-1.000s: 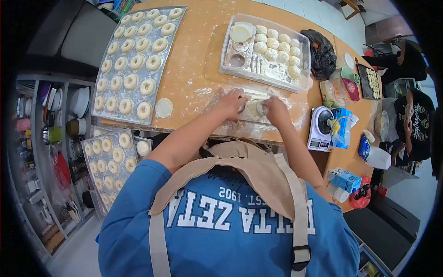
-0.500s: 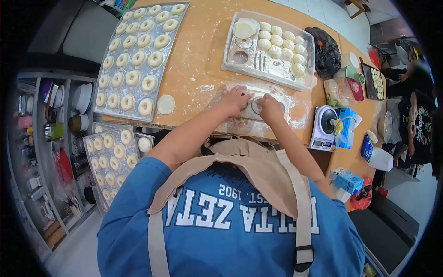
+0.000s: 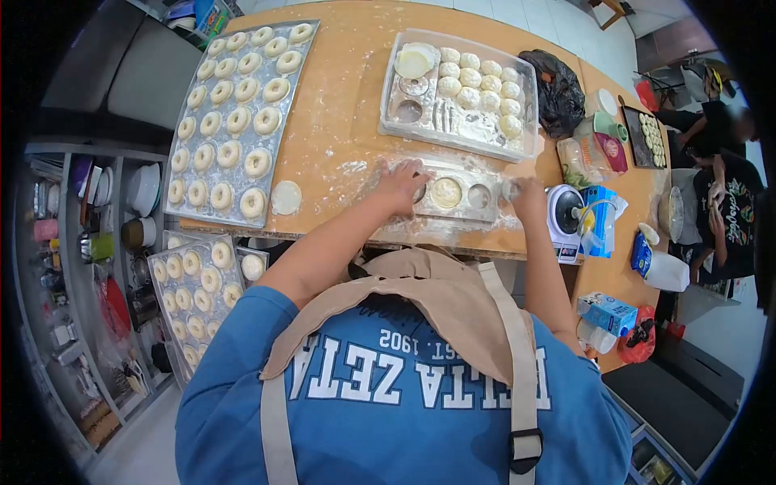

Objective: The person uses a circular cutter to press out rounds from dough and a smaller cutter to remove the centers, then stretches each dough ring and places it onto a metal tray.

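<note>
A floury metal mould plate with round hollows [image 3: 467, 212] lies near the table's front edge. Pressed dough [image 3: 445, 192] fills its middle hollow. My left hand [image 3: 396, 189] rests on the plate's left end with its fingers spread, partly covering the left hollow. Just off the plate's right end, my right hand [image 3: 529, 200] is closed around a small, blurred, greyish round press [image 3: 510, 190]. Behind the plate stands a clear plastic tub [image 3: 461, 134] holding rows of floured dough balls [image 3: 469, 98], a pale disc and metal pieces.
Ring-shaped dough fills a large tray [image 3: 267, 162] on the left. A flat dough disc [image 3: 286, 197] lies beside it. To the right are a kitchen scale [image 3: 564, 212], a blue box [image 3: 598, 212] and a black plastic bag [image 3: 558, 93]. Another person [image 3: 727, 202] sits at far right.
My right hand has moved right, off the mould plate, with the round press in it. This uncovers the dough in the middle hollow. My left hand stays on the plate's left end.
</note>
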Tool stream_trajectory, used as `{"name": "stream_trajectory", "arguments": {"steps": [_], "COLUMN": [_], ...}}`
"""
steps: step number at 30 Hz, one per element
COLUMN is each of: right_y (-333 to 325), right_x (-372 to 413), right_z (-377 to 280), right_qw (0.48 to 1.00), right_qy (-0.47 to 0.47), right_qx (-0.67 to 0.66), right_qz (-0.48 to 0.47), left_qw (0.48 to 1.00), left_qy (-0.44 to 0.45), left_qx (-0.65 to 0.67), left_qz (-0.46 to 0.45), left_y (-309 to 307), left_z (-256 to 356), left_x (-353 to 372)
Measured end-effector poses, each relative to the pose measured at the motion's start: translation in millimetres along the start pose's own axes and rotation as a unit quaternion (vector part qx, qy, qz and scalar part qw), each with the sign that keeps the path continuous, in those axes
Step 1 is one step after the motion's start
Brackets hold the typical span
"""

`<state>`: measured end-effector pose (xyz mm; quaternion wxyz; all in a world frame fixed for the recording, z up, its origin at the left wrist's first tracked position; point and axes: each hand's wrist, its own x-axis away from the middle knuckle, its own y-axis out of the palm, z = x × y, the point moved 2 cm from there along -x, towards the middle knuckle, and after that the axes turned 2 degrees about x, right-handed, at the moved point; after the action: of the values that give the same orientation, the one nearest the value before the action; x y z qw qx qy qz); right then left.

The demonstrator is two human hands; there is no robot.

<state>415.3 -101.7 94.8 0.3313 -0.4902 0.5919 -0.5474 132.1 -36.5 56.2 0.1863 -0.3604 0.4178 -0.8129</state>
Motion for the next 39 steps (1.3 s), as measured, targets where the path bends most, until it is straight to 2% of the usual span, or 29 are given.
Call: {"name": "stream_trajectory", "arguments": {"steps": [3,6,9,11,13,17,22,28,39], "right_y": [17.8,21.5,22.3,13.9,26.0,46.7,48.2,50.0,57.9], "right_x": [7.9,12.6,18.1,28.7,35.6,39.1,38.6,38.4,35.2], "right_z": [12.3,4.5,-34.9,-79.8,-96.5,-100.3,-105.5,-106.3,-113.0], "right_qw": [0.999,0.990,0.984,0.992,0.985,0.982,0.978,0.976,0.976], "right_qy": [0.020,-0.088,-0.129,-0.105,-0.149,-0.175,-0.193,-0.210,-0.194], "right_qx": [0.000,0.064,-0.077,-0.028,-0.023,-0.029,-0.011,-0.003,0.052], "right_qz": [-0.042,0.087,0.094,-0.058,-0.078,-0.065,-0.077,-0.049,-0.085], "left_qw": [1.000,1.000,1.000,1.000,1.000,1.000,1.000,1.000,1.000], "left_qy": [-0.006,-0.012,-0.008,-0.008,-0.007,-0.004,-0.005,-0.004,-0.008], "left_qx": [-0.002,0.004,0.010,0.010,0.008,0.005,0.007,0.007,0.005], "left_qz": [-0.004,-0.006,-0.004,-0.005,-0.004,-0.005,-0.008,-0.012,-0.003], "left_y": [-0.3,-0.7,0.4,3.0,0.5,0.0,2.0,-1.8,1.9], "left_z": [1.0,1.6,0.9,0.3,0.7,0.1,-0.6,0.9,0.6], "left_x": [0.4,0.3,-0.6,-2.0,-1.8,-0.5,-2.3,0.1,-2.5]}}
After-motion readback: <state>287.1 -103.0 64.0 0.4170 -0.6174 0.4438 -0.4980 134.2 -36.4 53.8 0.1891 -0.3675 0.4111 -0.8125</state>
